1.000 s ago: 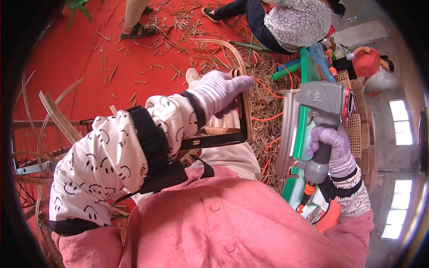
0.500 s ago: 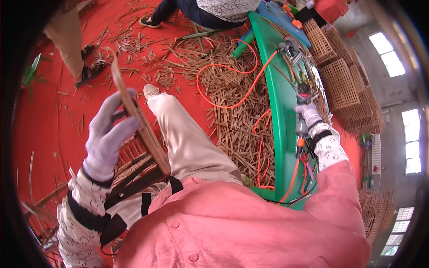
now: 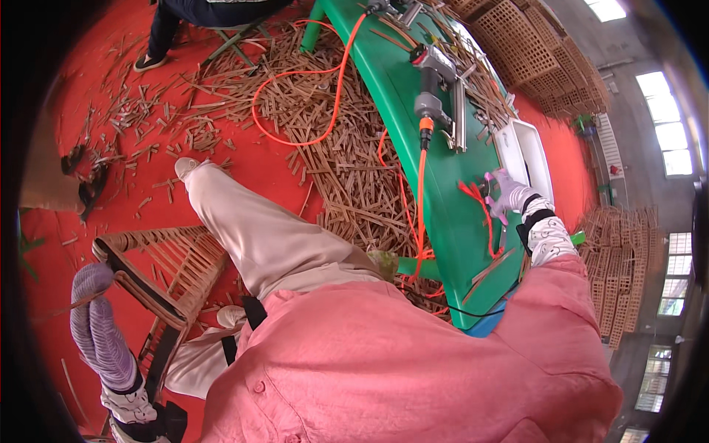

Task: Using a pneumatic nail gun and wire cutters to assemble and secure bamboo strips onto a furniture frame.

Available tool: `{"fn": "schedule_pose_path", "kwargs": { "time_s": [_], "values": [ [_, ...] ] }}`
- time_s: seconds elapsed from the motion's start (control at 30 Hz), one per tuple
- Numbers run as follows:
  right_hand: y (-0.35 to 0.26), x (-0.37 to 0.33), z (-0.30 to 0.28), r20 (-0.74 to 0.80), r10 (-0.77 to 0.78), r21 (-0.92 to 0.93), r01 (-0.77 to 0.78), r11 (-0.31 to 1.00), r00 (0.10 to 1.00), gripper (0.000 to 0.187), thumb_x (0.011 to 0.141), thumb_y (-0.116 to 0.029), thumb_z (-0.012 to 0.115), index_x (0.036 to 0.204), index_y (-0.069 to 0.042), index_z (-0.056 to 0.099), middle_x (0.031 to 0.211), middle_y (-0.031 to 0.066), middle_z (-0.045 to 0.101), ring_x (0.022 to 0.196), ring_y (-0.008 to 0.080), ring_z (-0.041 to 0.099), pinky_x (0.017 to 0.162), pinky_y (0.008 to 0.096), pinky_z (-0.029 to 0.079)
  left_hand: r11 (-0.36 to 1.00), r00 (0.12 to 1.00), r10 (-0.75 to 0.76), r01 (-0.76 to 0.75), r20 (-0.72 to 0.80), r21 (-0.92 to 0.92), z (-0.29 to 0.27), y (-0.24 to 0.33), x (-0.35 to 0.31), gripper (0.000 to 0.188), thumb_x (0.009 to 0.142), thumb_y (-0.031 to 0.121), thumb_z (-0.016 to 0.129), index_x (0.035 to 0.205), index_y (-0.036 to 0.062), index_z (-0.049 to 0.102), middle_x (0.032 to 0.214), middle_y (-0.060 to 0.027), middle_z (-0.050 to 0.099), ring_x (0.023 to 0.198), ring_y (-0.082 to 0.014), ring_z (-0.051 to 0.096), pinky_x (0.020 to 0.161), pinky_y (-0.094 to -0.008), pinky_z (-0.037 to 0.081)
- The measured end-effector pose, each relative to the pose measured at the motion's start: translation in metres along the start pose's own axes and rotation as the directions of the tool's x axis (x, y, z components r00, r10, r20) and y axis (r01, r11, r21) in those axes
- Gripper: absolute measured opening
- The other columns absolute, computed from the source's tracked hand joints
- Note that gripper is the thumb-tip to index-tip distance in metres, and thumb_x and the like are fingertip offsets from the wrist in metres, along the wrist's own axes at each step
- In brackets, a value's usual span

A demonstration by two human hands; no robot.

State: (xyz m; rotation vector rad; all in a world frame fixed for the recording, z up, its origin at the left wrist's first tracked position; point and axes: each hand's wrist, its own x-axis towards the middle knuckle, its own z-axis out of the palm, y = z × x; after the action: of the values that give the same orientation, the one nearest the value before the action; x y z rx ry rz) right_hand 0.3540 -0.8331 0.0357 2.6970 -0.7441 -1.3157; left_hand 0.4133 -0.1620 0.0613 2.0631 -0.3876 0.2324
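My left hand (image 3: pixel 102 325), in a pale glove, has its fingers closed together at the corner of a woven cane frame (image 3: pixel 188 255). A thin curved brown strip (image 3: pixel 68 305) passes through these fingers; whether it is fixed to the frame I cannot tell. The frame, slatted and dark-edged, leans beside my leg. On the green table (image 3: pixel 384 81), my right hand (image 3: pixel 509 196) is curled down over something small beside red cord-like loops (image 3: pixel 484 214). A narrow dark piece (image 3: pixel 504 238) shows below its fingertips. Farther up the table lies a grey nail gun (image 3: pixel 432 85).
An orange hose (image 3: pixel 422 192) runs from the nail gun over the table edge. A white bin (image 3: pixel 526 151) stands by my right hand. Cut strips (image 3: pixel 347 170) cover the red floor in a heap. Woven crates (image 3: pixel 517 44) are stacked behind; a person sits at the far left.
My right hand has let go of the nail gun and come nearer, to the red loops. My left hand has moved left and down with the strip; more of the frame now shows.
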Motion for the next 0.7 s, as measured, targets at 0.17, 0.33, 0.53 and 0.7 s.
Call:
{"fn": "schedule_pose_path", "kwargs": {
  "time_s": [0.17, 0.33, 0.53, 0.7],
  "values": [
    [-0.013, 0.002, 0.019, -0.223, 0.194, -0.405, -0.271, 0.873, 0.955, 0.120, 0.047, -0.010, 0.078, 0.140, -0.011, 0.002, 0.146, 0.0182, -0.001, 0.134, 0.0336, 0.010, 0.104, 0.0471, 0.025, 0.997, 0.999, -0.039, 0.037, -0.026, -0.074, 0.005, -0.015, 0.006, 0.025, 0.089, 0.017, 0.045, 0.098, -0.0040, 0.057, 0.099, -0.0122, 0.055, 0.097, -0.0209, 0.050, 0.091, -0.0351, 0.036],
    [-0.024, -0.003, 0.005, -0.448, 0.009, 0.054, 0.017, 0.998, 0.894, 0.053, 0.062, -0.017, 0.070, 0.112, -0.007, 0.053, 0.099, 0.0128, 0.060, 0.093, 0.0270, 0.059, 0.079, 0.0319, 0.047, 0.998, 0.999, -0.051, 0.050, 0.004, 0.046, -0.004, 0.008, -0.001, 0.025, 0.088, 0.016, 0.045, 0.095, -0.0038, 0.059, 0.097, -0.0112, 0.058, 0.093, -0.0204, 0.054, 0.084, -0.0309, 0.039],
    [0.044, 0.073, -0.022, -0.712, 0.130, 0.491, 0.357, 0.795, 0.690, 0.059, 0.070, -0.012, 0.062, 0.124, -0.006, 0.039, 0.101, 0.0112, 0.053, 0.092, 0.0230, 0.055, 0.079, 0.0346, 0.045, 0.996, 0.999, 0.014, -0.010, 0.038, -0.094, 0.010, 0.020, 0.001, 0.012, 0.082, 0.005, 0.056, 0.091, -0.0018, 0.061, 0.082, -0.0094, 0.062, 0.075, -0.0161, 0.061, 0.067, -0.0269, 0.047],
    [-0.194, -0.034, -0.086, -0.829, -0.507, -0.181, 0.744, 0.643, 0.237, 0.052, 0.070, -0.008, 0.059, 0.118, -0.001, 0.043, 0.104, 0.0131, 0.056, 0.096, 0.0241, 0.056, 0.083, 0.0336, 0.044, 0.995, 0.997, 0.019, -0.012, 0.073, -0.097, 0.006, 0.029, -0.010, 0.014, 0.084, 0.005, 0.052, 0.093, -0.0003, 0.061, 0.087, -0.0063, 0.063, 0.076, -0.0106, 0.056, 0.067, -0.0245, 0.045]
  ]
}}
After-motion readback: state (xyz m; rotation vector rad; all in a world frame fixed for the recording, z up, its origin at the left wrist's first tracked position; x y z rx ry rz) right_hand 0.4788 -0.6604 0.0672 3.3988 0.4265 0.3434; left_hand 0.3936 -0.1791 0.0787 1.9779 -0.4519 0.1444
